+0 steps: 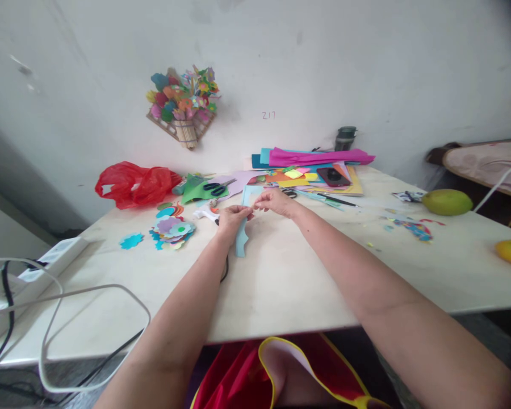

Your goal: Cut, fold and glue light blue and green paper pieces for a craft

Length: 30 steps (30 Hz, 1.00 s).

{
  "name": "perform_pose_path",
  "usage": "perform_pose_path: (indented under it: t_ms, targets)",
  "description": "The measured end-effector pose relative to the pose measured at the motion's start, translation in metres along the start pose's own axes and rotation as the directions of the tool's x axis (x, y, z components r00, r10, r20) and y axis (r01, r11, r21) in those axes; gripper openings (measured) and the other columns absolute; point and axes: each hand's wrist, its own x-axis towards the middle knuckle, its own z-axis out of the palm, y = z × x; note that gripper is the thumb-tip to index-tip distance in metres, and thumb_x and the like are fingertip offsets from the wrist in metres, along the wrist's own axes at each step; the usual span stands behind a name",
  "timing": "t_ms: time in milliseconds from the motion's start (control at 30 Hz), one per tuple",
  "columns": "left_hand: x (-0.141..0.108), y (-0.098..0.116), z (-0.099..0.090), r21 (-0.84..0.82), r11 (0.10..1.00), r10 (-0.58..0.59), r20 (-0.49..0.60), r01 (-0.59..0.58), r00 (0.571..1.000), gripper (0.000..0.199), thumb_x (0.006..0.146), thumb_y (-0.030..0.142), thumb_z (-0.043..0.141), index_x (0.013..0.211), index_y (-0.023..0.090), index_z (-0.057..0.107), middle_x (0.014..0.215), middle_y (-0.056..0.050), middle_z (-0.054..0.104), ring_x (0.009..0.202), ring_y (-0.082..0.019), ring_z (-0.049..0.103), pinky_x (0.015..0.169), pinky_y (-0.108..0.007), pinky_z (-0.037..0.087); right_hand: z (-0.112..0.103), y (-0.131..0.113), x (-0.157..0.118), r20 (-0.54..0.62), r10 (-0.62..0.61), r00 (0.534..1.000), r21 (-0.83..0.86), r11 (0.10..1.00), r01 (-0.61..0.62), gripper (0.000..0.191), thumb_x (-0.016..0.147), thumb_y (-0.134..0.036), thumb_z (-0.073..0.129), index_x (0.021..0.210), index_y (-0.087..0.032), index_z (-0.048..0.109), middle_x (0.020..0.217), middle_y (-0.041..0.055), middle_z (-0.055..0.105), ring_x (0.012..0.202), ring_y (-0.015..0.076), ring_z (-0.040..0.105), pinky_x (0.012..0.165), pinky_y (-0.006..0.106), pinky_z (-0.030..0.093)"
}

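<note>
A light blue paper strip with a wavy cut edge hangs from my left hand, whose thumb and fingers pinch its upper part. Close beside it, my right hand has its fingertips pressed together, nearly meeting the left fingertips. What lies between the right fingertips is too small to make out. Behind both hands lies another light blue paper. A white glue gun rests just left of my left hand, partly hidden by it.
Paper flower shapes are piled on the left, near a red plastic bag. Black-handled scissors lie on green paper. Coloured sheets and a phone are at the back. A power strip with cables occupies the left edge; a mango sits right.
</note>
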Motion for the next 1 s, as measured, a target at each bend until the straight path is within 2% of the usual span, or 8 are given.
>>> perform_pose_path:
  t_ms: [133, 233, 300, 367, 467, 600, 800, 1000]
  targets:
    - [0.001, -0.002, -0.002, -0.123, 0.992, 0.013, 0.056, -0.006, 0.998, 0.024, 0.056, 0.031, 0.073, 0.068, 0.011, 0.065, 0.059, -0.004, 0.064, 0.055, -0.012, 0.058, 0.057, -0.023, 0.044, -0.002, 0.007, 0.002, -0.038, -0.071, 0.997, -0.098, 0.993, 0.067, 0.013, 0.071, -0.018, 0.055, 0.074, -0.013, 0.067, 0.069, 0.0037, 0.064, 0.059, 0.0097, 0.056, 0.053, 0.02, 0.044]
    - [0.003, -0.005, -0.004, -0.235, 0.972, -0.002, 0.083, 0.022, 0.997, 0.023, 0.057, 0.029, 0.072, 0.069, 0.01, 0.065, 0.063, -0.005, 0.064, 0.058, -0.013, 0.059, 0.063, -0.026, 0.046, -0.004, 0.014, 0.002, -0.029, -0.248, 0.968, -0.31, 0.923, 0.227, 0.024, 0.076, -0.018, 0.05, 0.093, -0.017, 0.066, 0.094, 0.0062, 0.064, 0.077, 0.0133, 0.059, 0.065, 0.026, 0.047]
    - [0.004, -0.006, -0.005, -0.294, 0.955, -0.008, 0.095, 0.035, 0.995, 0.023, 0.057, 0.028, 0.072, 0.069, 0.01, 0.064, 0.065, -0.005, 0.064, 0.06, -0.013, 0.059, 0.065, -0.027, 0.046, -0.004, 0.016, 0.0, 0.029, -0.362, 0.932, -0.519, 0.791, 0.324, 0.035, 0.076, -0.014, 0.05, 0.107, -0.022, 0.062, 0.12, 0.0067, 0.053, 0.097, 0.0172, 0.054, 0.079, 0.032, 0.045]
    - [0.004, -0.006, -0.005, -0.317, 0.947, -0.014, 0.092, 0.042, 0.996, 0.023, 0.058, 0.028, 0.071, 0.069, 0.01, 0.063, 0.064, -0.005, 0.064, 0.061, -0.013, 0.06, 0.066, -0.027, 0.047, -0.002, 0.016, -0.005, 0.123, -0.402, 0.907, -0.694, 0.618, 0.369, 0.045, 0.075, -0.011, 0.051, 0.117, -0.028, 0.055, 0.136, 0.0044, 0.038, 0.111, 0.0216, 0.045, 0.088, 0.038, 0.038]
    - [0.003, -0.004, -0.005, -0.321, 0.946, -0.015, 0.088, 0.043, 0.996, 0.024, 0.057, 0.028, 0.072, 0.07, 0.01, 0.063, 0.061, -0.004, 0.063, 0.062, -0.014, 0.06, 0.066, -0.027, 0.046, 0.001, 0.014, -0.012, 0.219, -0.377, 0.9, -0.832, 0.409, 0.374, 0.052, 0.077, -0.012, 0.051, 0.124, -0.032, 0.048, 0.143, 0.0022, 0.025, 0.116, 0.0259, 0.039, 0.092, 0.043, 0.033]
    - [0.001, -0.002, -0.005, -0.325, 0.945, 0.004, 0.115, 0.033, 0.993, 0.027, 0.055, 0.03, 0.074, 0.07, 0.011, 0.063, 0.06, -0.003, 0.063, 0.059, -0.012, 0.059, 0.064, -0.025, 0.046, 0.002, 0.013, -0.016, 0.261, -0.379, 0.888, -0.889, 0.263, 0.374, 0.055, 0.079, -0.012, 0.049, 0.129, -0.033, 0.042, 0.145, 0.0028, 0.02, 0.117, 0.0262, 0.037, 0.092, 0.043, 0.031]
    - [0.004, -0.006, -0.006, -0.278, 0.96, 0.029, 0.111, 0.003, 0.993, 0.025, 0.055, 0.029, 0.074, 0.068, 0.01, 0.064, 0.056, -0.002, 0.062, 0.055, -0.01, 0.056, 0.061, -0.023, 0.043, 0.0, 0.017, -0.014, 0.312, -0.404, 0.86, -0.896, 0.175, 0.408, 0.052, 0.081, -0.01, 0.045, 0.127, -0.033, 0.044, 0.145, 0.0034, 0.022, 0.116, 0.0245, 0.038, 0.09, 0.042, 0.032]
    - [0.005, -0.007, -0.006, -0.275, 0.961, 0.021, 0.087, 0.004, 0.996, 0.024, 0.055, 0.028, 0.073, 0.066, 0.01, 0.063, 0.058, -0.003, 0.062, 0.056, -0.012, 0.057, 0.064, -0.026, 0.044, 0.0, 0.019, -0.013, 0.286, -0.448, 0.847, -0.883, 0.219, 0.414, 0.052, 0.08, -0.009, 0.044, 0.127, -0.033, 0.044, 0.144, 0.003, 0.025, 0.116, 0.0241, 0.039, 0.091, 0.042, 0.031]
